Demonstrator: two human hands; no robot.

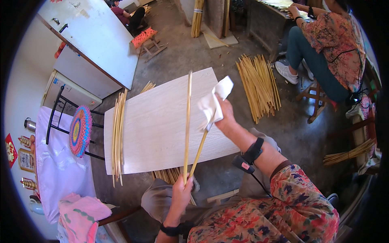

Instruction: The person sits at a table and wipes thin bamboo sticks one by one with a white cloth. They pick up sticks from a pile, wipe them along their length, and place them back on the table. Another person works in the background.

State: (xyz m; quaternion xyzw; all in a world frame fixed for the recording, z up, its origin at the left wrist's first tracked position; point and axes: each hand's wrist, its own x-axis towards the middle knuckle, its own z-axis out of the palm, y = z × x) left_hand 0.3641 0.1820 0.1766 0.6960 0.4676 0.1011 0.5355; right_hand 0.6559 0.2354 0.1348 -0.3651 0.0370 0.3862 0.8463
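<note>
My left hand [182,189] grips the lower ends of two thin yellowish sticks, perhaps bamboo or cane. One stick [188,121] stands nearly straight up in the view over the pale wood-grain board. The other stick [199,151] slants up to the right, its far end hidden in a white cloth [217,101]. My right hand [225,112] is closed around this cloth, above the board's right part. A row of similar sticks [118,136] lies along the left edge of the board [155,121].
A pile of sticks [258,88] lies on the floor to the right. Beyond it a person [328,45] sits on a wooden stool. A black-framed chair with a crocheted seat [80,131] stands left. Another person [121,13] sits farther back, near a low red-topped stool [143,37].
</note>
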